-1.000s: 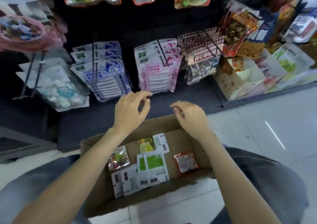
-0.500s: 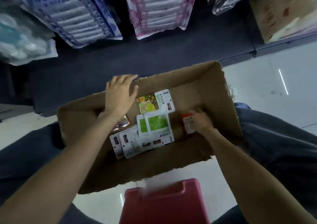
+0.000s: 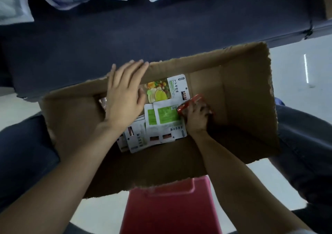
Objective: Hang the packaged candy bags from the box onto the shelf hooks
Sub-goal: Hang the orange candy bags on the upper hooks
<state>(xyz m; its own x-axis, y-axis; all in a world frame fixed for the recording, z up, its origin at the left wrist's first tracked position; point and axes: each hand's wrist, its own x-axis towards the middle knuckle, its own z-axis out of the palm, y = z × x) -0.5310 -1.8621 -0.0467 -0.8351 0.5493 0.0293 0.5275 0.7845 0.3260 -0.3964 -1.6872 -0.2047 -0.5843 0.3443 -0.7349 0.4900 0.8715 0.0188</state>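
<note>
Fingers (image 3: 201, 111) pinch red bag (image 3: 190, 103) – inside box (image 3: 251, 90).

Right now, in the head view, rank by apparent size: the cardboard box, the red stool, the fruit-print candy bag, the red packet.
1. cardboard box
2. red stool, though it is partly cut off and hidden by the box
3. fruit-print candy bag
4. red packet, largely hidden by the right hand gripping it
</note>
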